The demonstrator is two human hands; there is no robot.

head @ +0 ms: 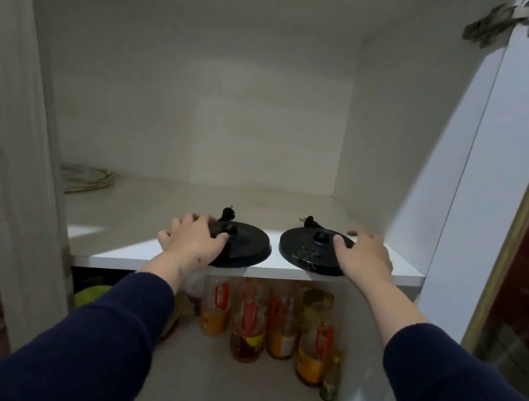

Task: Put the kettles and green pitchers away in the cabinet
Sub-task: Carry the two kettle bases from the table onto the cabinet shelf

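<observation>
Reaching into an open white cabinet (pixel 386 122), both arms in dark blue sleeves (pixel 102 341) extend to the upper shelf (pixel 136 211). Two black round kettle bases sit side by side near the shelf's front edge, apart w/ a narrow gap between them. Left kettle base (pixel 246 242): front rim slightly overhangs the shelf's front edge; central connector stud up; a black plug (pixel 227 212) lies just behind it. Right kettle base (pixel 309 249): toward the front right corner of the shelf, also at the front edge, w/ its own plug (pixel 309 221) behind.

Left hand (pixel 193 239): palm down over the left side of the left base, fingers curled onto its top, thumb beside the stud; grip pressed on the disc, not fully closed around it. Right hand (pixel 363 256): on the right side of the right base, thumb on the top face near the stud, fingers spread past the rim; grip loosely spread, touching the disc.

Kettles & green pitchers themselves: not in view.

Stacked plates (pixel 88 178) rest at the shelf's back left. Lower shelf (pixel 220 380): a cluster of bottles (pixel 249 329) w/ yellow labels and red handles toward the right; a green round item (pixel 90 294) at left, partly hidden. Door hinge (pixel 499 22) shows top right.
</observation>
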